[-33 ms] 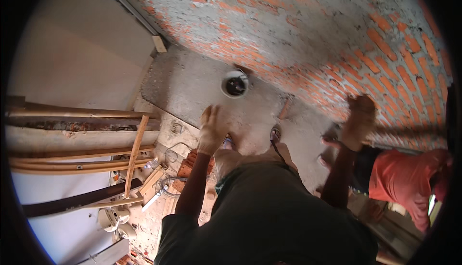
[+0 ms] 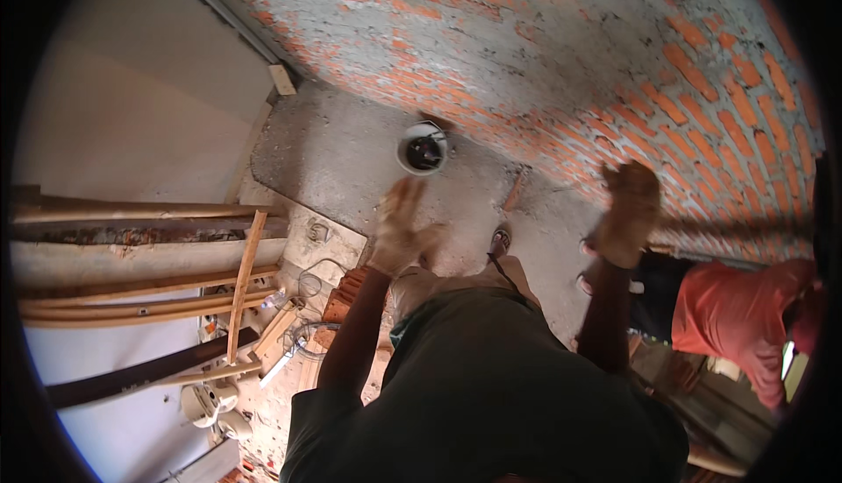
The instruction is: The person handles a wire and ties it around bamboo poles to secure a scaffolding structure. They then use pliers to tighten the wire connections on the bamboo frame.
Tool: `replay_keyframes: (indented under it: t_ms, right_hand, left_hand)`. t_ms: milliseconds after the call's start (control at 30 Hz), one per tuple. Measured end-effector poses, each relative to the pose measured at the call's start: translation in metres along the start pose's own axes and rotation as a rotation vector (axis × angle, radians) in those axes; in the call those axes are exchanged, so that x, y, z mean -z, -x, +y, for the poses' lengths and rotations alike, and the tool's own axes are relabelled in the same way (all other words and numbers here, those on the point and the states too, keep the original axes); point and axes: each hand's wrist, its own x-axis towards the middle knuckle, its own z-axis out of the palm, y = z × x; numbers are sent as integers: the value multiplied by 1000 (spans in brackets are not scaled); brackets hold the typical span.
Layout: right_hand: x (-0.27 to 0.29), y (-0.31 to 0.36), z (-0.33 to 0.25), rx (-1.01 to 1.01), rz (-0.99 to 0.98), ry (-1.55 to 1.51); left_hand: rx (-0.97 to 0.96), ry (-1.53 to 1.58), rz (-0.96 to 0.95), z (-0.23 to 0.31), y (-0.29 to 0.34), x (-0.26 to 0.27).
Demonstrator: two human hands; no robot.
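Both my hands are raised in front of my body with nothing visible in them. My left hand (image 2: 403,233), in what looks like a pale work glove, has its fingers stretched and its thumb apart; motion blurs it a little. Beyond its fingertips a white bucket (image 2: 404,153) stands on the concrete floor, with something dark inside that I cannot make out. My right hand (image 2: 629,211), also seemingly gloved, is up on the right with its fingers apart, against the view of the brick wall (image 2: 561,123). It appears apart from the wall.
A co-worker in a red shirt (image 2: 732,312) bends over at the right. Long timbers (image 2: 140,307) and a slanting wooden strip (image 2: 246,286) lie at the left. Near my left arm are stacked red bricks (image 2: 344,303) and coiled wire (image 2: 309,283). A reddish piece (image 2: 513,192) lies by the wall.
My left hand has moved right and slightly forward, its thumb now spread. My right hand has shifted left. The whole view has slid slightly left.
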Motion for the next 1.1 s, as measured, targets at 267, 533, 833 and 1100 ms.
replay_keyframes:
  t_ms: [267,533,833,1100]
  right_hand:
    - [-115,13,-74,27,-107,-282]
    - [17,-38,-123,248,154,-468]
    - [126,-56,-117,200,179,-710]
    - [174,-109,-11,-82,400,-851]
  left_hand:
    - [-351,-50,-318,58,-86,-82]
    - [18,549,-609,95,-88,-62]
    - [16,545,-970,137,-83,-18]
    - [330,852,-685,157,-87,-4]
